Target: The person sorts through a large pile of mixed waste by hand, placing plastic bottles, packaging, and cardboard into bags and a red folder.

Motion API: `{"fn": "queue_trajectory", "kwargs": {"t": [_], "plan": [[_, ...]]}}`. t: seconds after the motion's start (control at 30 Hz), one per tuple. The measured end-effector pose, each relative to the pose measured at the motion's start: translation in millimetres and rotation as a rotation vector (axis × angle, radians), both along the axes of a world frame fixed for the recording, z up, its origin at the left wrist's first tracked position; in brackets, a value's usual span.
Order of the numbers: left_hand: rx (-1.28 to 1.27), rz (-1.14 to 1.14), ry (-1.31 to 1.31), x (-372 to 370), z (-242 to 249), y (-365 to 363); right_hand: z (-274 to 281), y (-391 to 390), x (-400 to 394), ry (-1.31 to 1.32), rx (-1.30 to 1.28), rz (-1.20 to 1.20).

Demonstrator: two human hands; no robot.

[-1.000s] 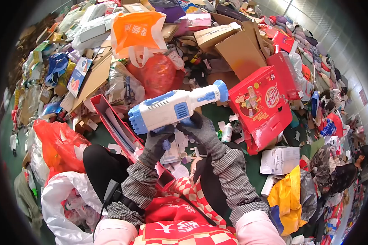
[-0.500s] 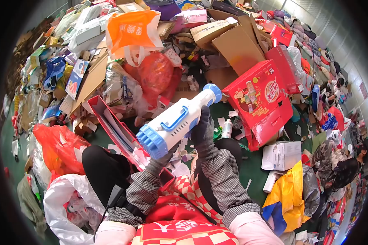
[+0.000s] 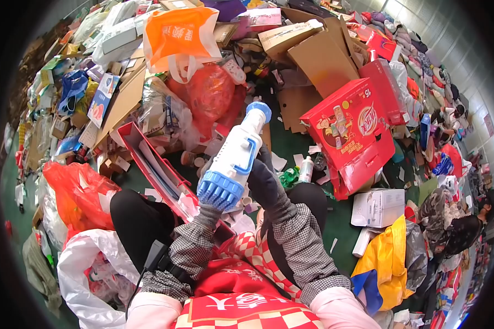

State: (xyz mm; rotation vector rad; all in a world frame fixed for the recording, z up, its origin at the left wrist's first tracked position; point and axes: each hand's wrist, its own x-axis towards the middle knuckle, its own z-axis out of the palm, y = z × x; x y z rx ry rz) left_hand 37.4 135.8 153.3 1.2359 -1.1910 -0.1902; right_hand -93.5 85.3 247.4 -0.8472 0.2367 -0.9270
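A white toy bubble gun (image 3: 233,164) with blue ends and a blue handle is held up in front of my knees. Its wide, many-nozzled end points down toward me, and the narrow end tilts up and away. My right hand (image 3: 263,178), in a dark glove, grips its right side near the handle. On the other side my left hand (image 3: 206,167), gloved too and mostly hidden behind the toy, is closed on it. Just left of the toy stands an open red binder (image 3: 158,167) with papers inside.
A red printed carton (image 3: 351,137) stands to the right, above a white box (image 3: 377,208). Nearby on the green floor lie a white bottle (image 3: 306,170) and a green bottle (image 3: 288,176). An open white sack (image 3: 74,268) and a red plastic bag (image 3: 77,194) are at left. A large waste heap rises ahead.
Both hands have turned the bubble gun steeper: its narrow end swung left and its wide end moved right, showing more of the nozzles. The left hand has moved up along its side.
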Motion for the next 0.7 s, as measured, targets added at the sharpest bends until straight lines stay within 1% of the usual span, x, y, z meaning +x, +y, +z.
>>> {"fn": "queue_trajectory", "kwargs": {"t": [0.03,0.07,0.1,0.17,0.2,0.23,0.33,0.37,0.47,0.5,0.57,0.6,0.63,0.7], "plan": [[0.1,0.013,-0.026,1.1,-8.3,-1.0,-7.2,-3.0,-0.7,-0.013,0.032,-0.004],[0.089,0.005,-0.015,-1.9,-4.3,2.4,-11.6,-3.5,-1.2,-0.025,0.066,-0.008],[0.094,0.034,-0.082,-2.7,2.7,7.8,-3.3,3.7,1.0,0.095,0.079,-0.09],[0.087,0.142,-0.303,-3.1,24.9,14.0,1.2,2.1,0.7,-0.038,0.176,0.112],[0.074,0.199,-0.479,-5.6,45.4,20.1,1.7,0.3,-0.7,-0.106,0.223,0.209],[0.071,0.27,-0.566,-7.2,54.2,22.3,0.9,-0.1,-2.9,-0.166,0.341,0.265],[0.059,0.303,-0.729,-7.1,59.8,23.9,1.5,-9.4,-20.6,-0.09,0.29,0.241],[0.081,0.272,-0.743,-5.9,60.3,25.6,5.6,-9.6,-24.4,-0.214,0.382,0.295],[0.058,0.089,-0.69,-5.5,74.6,35.5,-2.9,-14.1,-35.8,-0.197,0.386,0.22],[0.116,0.042,-0.695,-4.5,80.6,39.4,-2.9,-14.8,-38.8,-0.25,0.418,0.198],[0.073,0.06,-0.54,-4.9,80.5,42.2,-34.5,-30.9,-50.5,-0.211,0.38,0.136],[0.053,0.07,-0.463,-4.6,80.4,44.5,-37.9,-33.0,-52.7,-0.192,0.361,0.107],[0.087,0.079,-0.468,-2.9,82.6,46.8,-39.3,-31.7,-57.6,-0.218,0.319,0.07],[0.112,0.08,-0.558,-2.5,92.1,50.6,-14.3,-21.8,-52.4,-0.241,0.324,0.171]]}}
